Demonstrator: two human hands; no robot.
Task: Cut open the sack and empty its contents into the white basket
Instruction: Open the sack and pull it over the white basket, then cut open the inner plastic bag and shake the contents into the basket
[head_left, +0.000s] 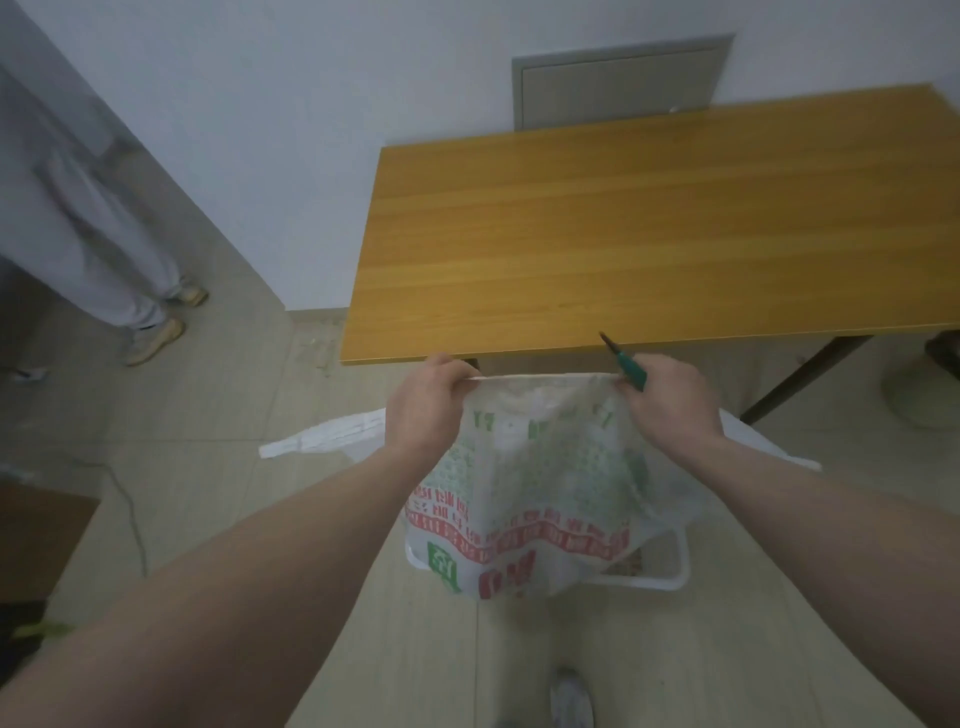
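Note:
A translucent white sack (535, 483) with green and red print hangs upside down over the white basket (670, 577) on the floor. My left hand (428, 405) grips the sack's upper left corner. My right hand (670, 402) grips the upper right corner together with green-handled scissors (626, 361), whose blades point up and away over the table edge. The sack's lower end droops into the basket and hides most of it. A little brownish content shows inside the basket at the right.
A wooden table (649, 223) stands just beyond the sack, with a dark leg at the right. A person in light trousers (98, 228) stands at the far left. A white strip (322, 436) lies on the tiled floor. My shoe (571, 696) is below.

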